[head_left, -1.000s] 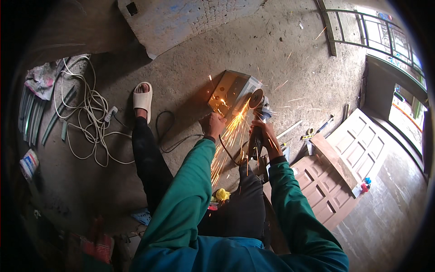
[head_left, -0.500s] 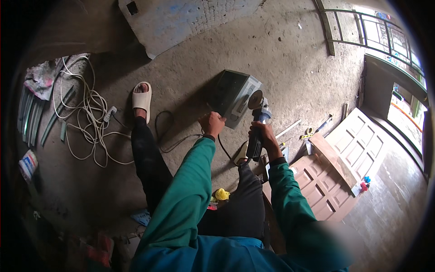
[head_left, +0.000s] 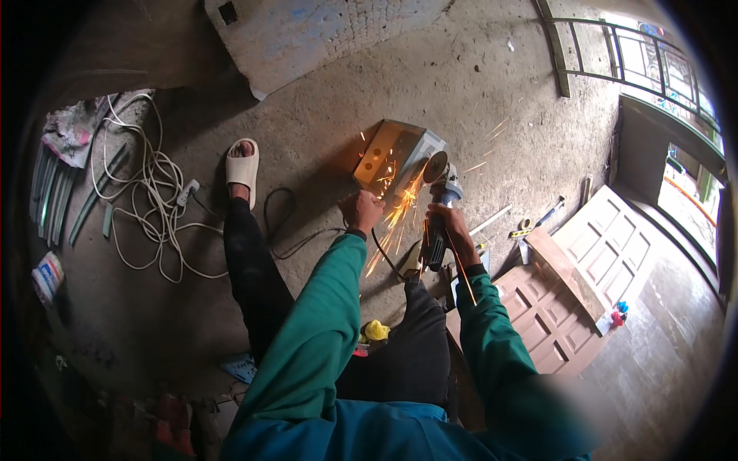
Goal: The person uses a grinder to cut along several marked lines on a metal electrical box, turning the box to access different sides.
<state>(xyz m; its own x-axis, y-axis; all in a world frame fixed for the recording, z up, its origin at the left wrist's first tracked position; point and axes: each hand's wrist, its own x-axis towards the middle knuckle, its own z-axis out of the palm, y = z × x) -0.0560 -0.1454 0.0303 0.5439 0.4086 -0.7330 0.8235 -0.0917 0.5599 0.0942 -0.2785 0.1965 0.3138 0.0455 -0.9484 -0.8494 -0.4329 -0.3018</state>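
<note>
Now the grinder (head_left: 440, 201) is gripped by the right hand (head_left: 452, 227), its disc pressed against the metal box (head_left: 396, 154) on the floor (head_left: 323, 123) — sparks are thrown toward the person. The left hand (head_left: 361, 211) is clenched just beside the box — whether it touches cannot be told.

Both arms outstretched, left grip (head_left: 360, 210) and right grip (head_left: 450, 229) closed

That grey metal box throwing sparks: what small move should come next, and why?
Probably keep the angle grinder pressed steadily and ease its disc along the edge of the grey metal box. Sparks are flying there, the right hand grips the grinder's body, and the left hand sits by the box's near edge, seemingly bracing it.
</note>
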